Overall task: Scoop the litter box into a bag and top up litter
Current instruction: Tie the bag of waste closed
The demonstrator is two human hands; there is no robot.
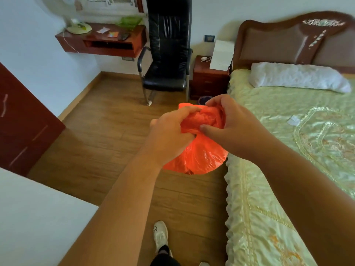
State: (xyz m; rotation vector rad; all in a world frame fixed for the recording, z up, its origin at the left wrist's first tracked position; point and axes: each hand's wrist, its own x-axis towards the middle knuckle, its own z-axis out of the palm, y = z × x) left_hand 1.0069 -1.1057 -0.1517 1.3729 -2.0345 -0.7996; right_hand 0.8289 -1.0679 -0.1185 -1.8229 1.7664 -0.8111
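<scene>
An orange plastic bag (199,152) hangs in the air in front of me, above the wooden floor beside the bed. My left hand (169,135) grips the bunched top of the bag from the left. My right hand (232,121) pinches the crumpled top from the right, thumb and fingers curled into the plastic. The bag's lower part bulges round below both hands. No litter box, scoop or litter is in view.
A bed (288,150) with a green quilt fills the right side. A black chair (167,54) and a wooden nightstand (209,79) stand ahead. A red-brown wall shelf (101,41) hangs at the back left, a dark door (23,121) at left. My white shoe (160,237) is on the floor below.
</scene>
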